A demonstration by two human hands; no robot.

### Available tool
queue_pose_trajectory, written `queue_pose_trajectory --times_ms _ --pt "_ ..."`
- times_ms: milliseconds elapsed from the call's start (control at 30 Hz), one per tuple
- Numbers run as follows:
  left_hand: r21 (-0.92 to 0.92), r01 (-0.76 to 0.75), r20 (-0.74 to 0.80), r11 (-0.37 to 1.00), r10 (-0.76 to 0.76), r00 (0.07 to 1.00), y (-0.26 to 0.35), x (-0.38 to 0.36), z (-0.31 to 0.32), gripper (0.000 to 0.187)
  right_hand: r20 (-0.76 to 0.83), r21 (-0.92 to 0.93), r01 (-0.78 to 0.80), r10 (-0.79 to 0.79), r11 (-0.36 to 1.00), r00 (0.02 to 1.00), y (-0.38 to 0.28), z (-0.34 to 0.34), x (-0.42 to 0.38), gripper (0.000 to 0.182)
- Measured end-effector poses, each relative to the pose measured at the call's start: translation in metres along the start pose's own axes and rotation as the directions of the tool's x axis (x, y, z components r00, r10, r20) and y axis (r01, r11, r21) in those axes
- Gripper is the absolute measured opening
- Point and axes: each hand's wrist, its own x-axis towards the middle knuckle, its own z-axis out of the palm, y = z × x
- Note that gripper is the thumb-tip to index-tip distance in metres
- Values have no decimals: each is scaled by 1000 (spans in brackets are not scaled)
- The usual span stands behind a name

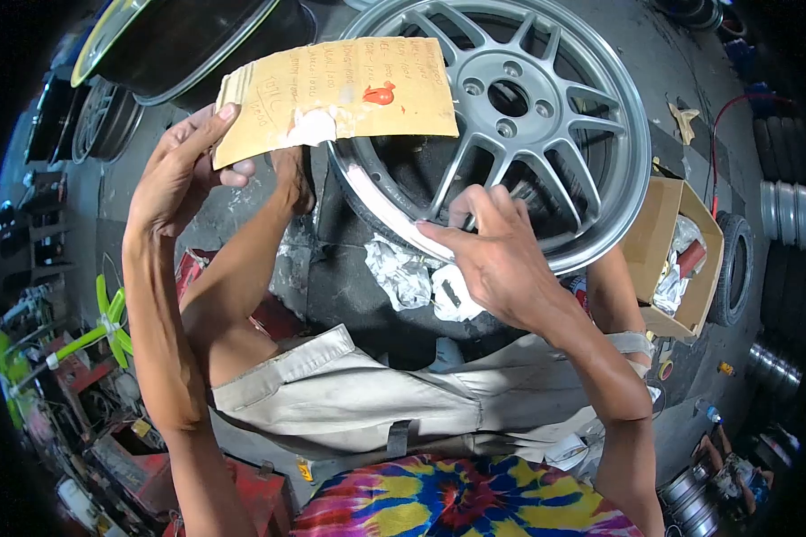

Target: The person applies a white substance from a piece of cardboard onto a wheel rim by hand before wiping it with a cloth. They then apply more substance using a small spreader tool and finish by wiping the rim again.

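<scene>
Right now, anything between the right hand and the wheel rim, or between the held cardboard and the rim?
Nothing visible either way. The right hand is at the near lip of the wheel rim. The cardboard, in the left hand, overlaps the rim's left side in view; can't judge the gap.

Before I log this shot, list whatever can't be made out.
In the head view:
Cardboard: handwriting too small and faint to read fully.
Wheel: partly behind the cardboard; top cut off by the picture's edge.
Right hand: its curled fingers hide whether it grips anything.
Box: crumpled wrapping hides its bottom.
</scene>
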Motion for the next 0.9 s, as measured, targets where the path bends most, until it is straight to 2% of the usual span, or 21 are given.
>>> queue_pose_trajectory --times_ms 267,500,667,700,800,833,900 --pt "13 -29 17 1000 29 999 1 1 0 45 -43 -12 -9 9 1000 999 -7 3 7 39" --pt "35 -33 15 999 33 999 0 0 -1 45 -77 -108 -63 55 992 996 -12 -5 -18 33" --pt "31 -5 7 1000 5 1000 3 -1 3 45 -128 -57 -42 35 997 991 -18 7 10 36" --pt "12 -9 32 1000 8 999 3 0 1 45 -142 -32 -17 13 999 990 -21 5 12 41" --pt "38 -28 -39 999 29 999 2 -2 11 48 -196 -5 90 -89 996 977 -26 -11 9 47" --pt "44 -29 -18 999 30 999 0 -2 11 49 -195 46 54 -44 997 980 -32 -21 7 49" --pt "44 -26 13 999 26 1000 -5 0 12 49 -265 0 26 -25 1000 964 -38 -30 8 52"
